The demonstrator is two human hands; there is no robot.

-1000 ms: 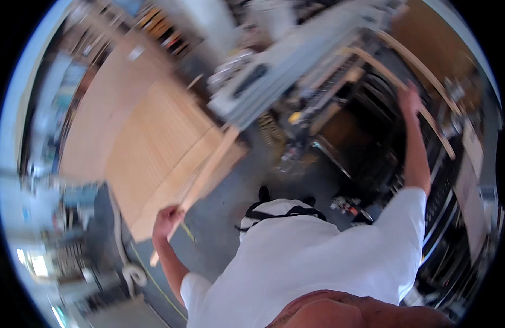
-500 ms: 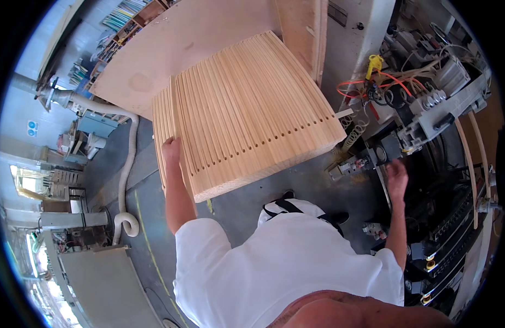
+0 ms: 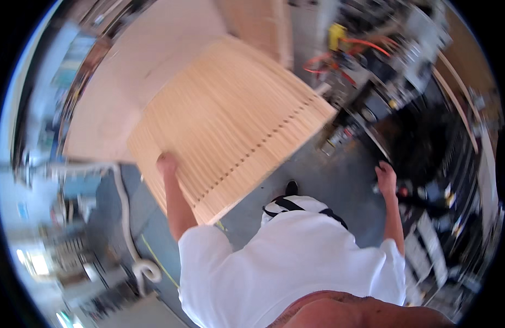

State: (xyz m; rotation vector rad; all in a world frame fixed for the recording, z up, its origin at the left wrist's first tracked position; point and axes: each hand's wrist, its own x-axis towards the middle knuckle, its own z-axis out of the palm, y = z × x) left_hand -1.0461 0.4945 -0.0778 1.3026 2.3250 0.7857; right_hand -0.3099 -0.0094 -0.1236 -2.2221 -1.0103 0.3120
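Note:
A wide row of pale wooden slats (image 3: 225,120) lies side by side in front of me, with a line of dark round holes near their close ends. My left hand (image 3: 166,163) is on the slats toward the left side, its fingers closed round the edge of a slat. Motion blur hides exactly how the fingertips sit. Off to the right, apart from the slats, my right hand (image 3: 386,177) hangs with its fingers curled closed. I see nothing in it. It is nearest to the dark machine parts (image 3: 411,142) on that side.
Behind the slats stands a large curved tan board (image 3: 115,93). A machine with orange hoses (image 3: 367,45) and a yellow fitting (image 3: 336,37) is at the right. A pale flexible duct (image 3: 125,218) runs down the left over the grey floor (image 3: 258,205).
The view has turned, and the slats appear shifted left and tilted. One slat stood above the others beside my left hand; now their tops look even. My right hand's fingers have curled in.

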